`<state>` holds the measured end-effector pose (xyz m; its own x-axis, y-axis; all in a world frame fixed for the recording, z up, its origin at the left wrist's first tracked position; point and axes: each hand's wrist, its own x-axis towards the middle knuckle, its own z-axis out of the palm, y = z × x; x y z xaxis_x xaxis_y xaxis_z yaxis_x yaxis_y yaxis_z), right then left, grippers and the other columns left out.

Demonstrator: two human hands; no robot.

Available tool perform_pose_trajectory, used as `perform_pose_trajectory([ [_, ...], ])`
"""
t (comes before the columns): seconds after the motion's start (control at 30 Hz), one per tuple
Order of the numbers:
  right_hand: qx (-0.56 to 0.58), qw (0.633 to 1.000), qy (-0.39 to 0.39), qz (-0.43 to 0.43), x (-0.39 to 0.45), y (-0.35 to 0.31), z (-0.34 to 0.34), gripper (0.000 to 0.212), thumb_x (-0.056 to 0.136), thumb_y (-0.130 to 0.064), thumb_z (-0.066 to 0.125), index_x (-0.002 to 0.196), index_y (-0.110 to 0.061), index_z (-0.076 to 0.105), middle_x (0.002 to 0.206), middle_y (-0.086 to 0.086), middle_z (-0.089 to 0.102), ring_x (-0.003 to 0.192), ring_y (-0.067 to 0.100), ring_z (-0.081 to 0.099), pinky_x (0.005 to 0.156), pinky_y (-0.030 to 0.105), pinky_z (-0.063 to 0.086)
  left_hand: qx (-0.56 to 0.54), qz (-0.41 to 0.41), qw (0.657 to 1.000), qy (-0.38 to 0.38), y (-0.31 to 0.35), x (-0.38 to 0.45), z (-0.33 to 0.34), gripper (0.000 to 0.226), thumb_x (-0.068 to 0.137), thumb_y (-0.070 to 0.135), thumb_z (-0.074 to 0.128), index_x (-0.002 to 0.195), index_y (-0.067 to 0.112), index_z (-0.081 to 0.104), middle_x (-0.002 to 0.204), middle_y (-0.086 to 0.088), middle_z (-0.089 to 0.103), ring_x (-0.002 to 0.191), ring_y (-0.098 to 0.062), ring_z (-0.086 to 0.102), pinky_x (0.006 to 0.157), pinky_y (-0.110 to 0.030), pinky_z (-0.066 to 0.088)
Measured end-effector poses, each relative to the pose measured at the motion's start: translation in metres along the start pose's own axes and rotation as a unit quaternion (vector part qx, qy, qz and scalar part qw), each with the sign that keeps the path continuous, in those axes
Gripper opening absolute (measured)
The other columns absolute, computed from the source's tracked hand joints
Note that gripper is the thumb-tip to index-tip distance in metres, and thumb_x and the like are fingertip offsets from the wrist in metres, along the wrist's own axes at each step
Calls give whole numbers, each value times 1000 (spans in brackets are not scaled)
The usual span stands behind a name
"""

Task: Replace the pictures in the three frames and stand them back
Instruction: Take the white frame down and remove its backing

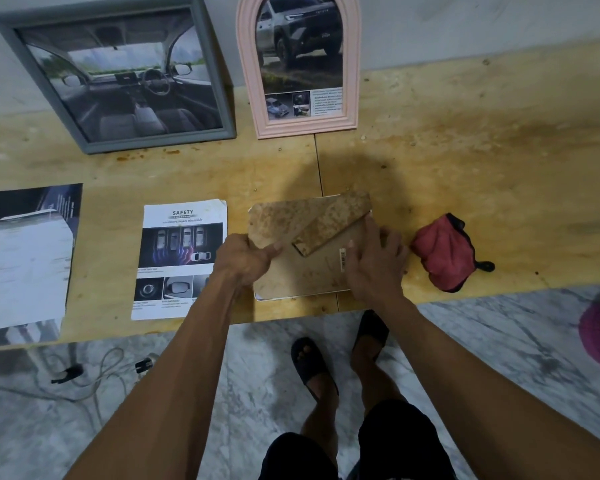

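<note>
Third frame [309,251] lies face-down at the table's [465,150] near edge, directly under both hands. Stand flap [329,223] runs diagonally, up and to the right. Left hand [245,259] grips the left edge, thumb on the backing; right hand [374,261] presses flat, fingers spread, nearer the flap's hinge. We judge the right hand lifts it.
</note>
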<state>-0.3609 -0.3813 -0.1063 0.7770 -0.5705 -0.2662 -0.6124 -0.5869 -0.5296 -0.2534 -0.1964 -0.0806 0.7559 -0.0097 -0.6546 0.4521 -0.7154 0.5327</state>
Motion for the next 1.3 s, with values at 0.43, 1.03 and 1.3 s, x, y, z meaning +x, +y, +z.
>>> perform_pose_trajectory([
  [0.43,25,997,32,-64,4,16,4,52,96,-25,40,148,-21,39,129,14,42,113,30,37,90,30,20,-22,-6,998,-53,6,-5,-23,25,91,32,72,93,10,60,73,-4,58,53,-18,49,46,-24,37],
  [1.03,26,998,43,-36,4,10,4,49,97,-11,49,145,-19,43,133,15,40,115,34,35,96,44,34,-203,-28,978,38,-13,-11,-19,21,92,8,66,111,8,58,77,-3,60,55,-13,52,31,-15,34],
  [1.3,26,999,25,-19,4,4,-2,48,97,-12,48,144,-20,41,135,14,39,117,33,36,94,40,34,-195,-52,977,67,-23,-12,-36,32,84,20,70,112,12,60,82,-7,61,48,-18,52,36,-23,37],
])
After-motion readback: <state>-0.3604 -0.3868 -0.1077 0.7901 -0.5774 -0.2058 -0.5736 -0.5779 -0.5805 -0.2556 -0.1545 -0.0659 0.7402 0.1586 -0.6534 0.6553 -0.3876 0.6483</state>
